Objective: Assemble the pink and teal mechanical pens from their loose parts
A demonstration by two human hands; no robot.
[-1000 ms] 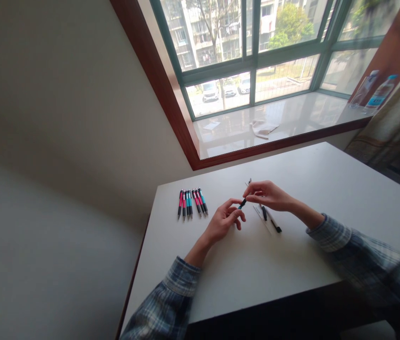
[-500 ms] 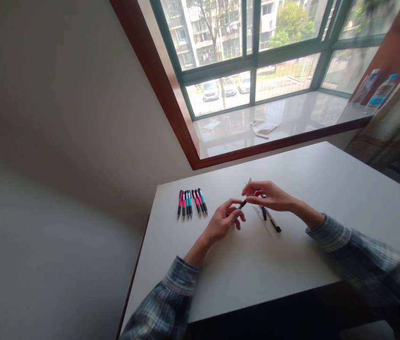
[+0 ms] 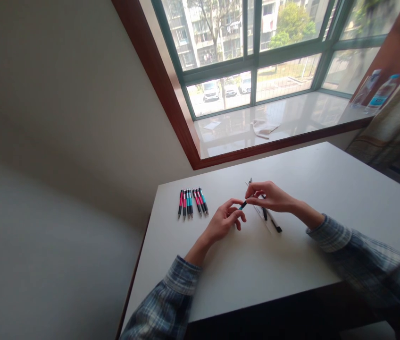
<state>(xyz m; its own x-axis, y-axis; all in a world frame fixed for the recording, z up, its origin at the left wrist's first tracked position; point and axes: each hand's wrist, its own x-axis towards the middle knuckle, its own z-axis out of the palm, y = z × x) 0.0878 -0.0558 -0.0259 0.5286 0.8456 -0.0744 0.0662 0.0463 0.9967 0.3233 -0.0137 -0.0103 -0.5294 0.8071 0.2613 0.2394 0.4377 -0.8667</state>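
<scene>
My left hand (image 3: 223, 221) is closed in a light pinch on a pen (image 3: 243, 205) with a teal barrel and a black grip. At the pen's upper right end, the thumb and fingers of my right hand (image 3: 269, 196) are pinched together on its tip. The pen is held slanted above the white table. Beneath and beside my right hand lie pen parts: a black piece (image 3: 264, 214), a pale stick with a black end (image 3: 277, 226) and a thin refill-like rod (image 3: 262, 219). My right hand partly hides them.
Several red and teal pens (image 3: 189, 204) lie side by side at the left of the white table (image 3: 242, 283). Behind the table is a window ledge (image 3: 228, 139) with a crumpled cloth (image 3: 264, 128) and plastic bottles (image 3: 382, 94). A wall rises on the left.
My right hand's fingertips have shifted slightly right and drawn closer together at the pen's end. The left hand and the pen have hardly moved.
</scene>
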